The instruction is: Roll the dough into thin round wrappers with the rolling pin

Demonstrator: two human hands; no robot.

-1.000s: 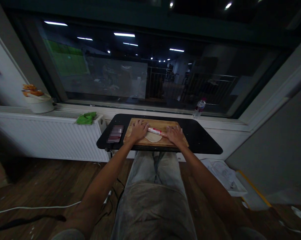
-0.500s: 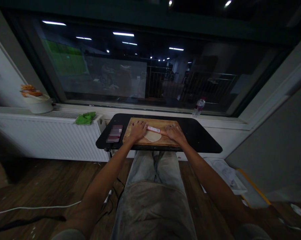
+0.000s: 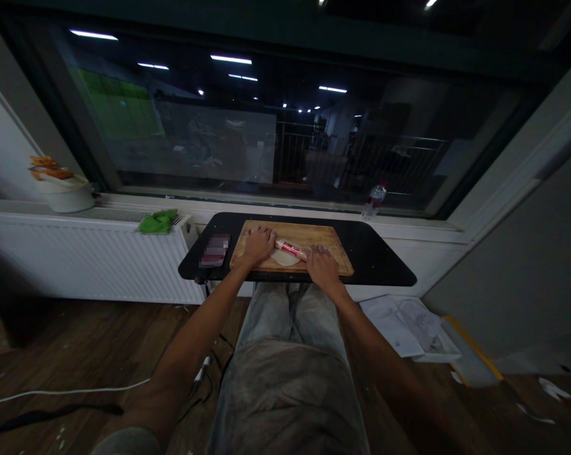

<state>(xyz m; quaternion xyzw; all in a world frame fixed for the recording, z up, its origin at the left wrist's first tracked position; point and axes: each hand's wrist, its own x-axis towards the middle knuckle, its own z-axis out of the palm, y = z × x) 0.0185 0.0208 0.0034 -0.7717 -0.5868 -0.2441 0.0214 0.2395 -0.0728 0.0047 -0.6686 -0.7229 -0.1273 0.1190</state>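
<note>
A wooden cutting board (image 3: 330,243) lies on a small black table (image 3: 380,262). On the board is a flat pale piece of dough (image 3: 282,258) with a rolling pin (image 3: 290,248) bearing a red and white label lying across it at a slant. My left hand (image 3: 258,244) rests flat on the pin's left end, fingers stretched out. My right hand (image 3: 320,265) presses on the pin's right end near the board's front edge, fingers extended.
A blurred flat object (image 3: 214,250) lies on the table's left part. A water bottle (image 3: 374,201) stands on the sill, a green cloth (image 3: 158,222) and a white pot (image 3: 62,191) on the radiator. Papers (image 3: 408,319) and cables (image 3: 62,392) lie on the wooden floor.
The rolling pin has come back toward me over the dough and tilted; my right hand moved nearer the board's front edge. The view has shifted a little to the right.
</note>
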